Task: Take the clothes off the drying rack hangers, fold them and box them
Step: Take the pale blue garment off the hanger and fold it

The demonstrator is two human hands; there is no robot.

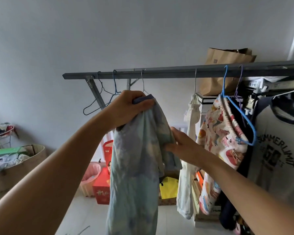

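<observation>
A shirt [136,160] hangs from the rack bar [159,72], empty hangers [100,97] left, hung clothes [222,141] right.

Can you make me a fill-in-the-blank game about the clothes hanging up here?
1. The left hand grips the top of the ____-and-purple tie-dye shirt.
2. The patterned shorts hang on a ____ hanger.
3. A brown paper ____ sits above the rail.
4. The right hand holds the shirt's ____.

Missing words: blue; blue; bag; sleeve
</observation>
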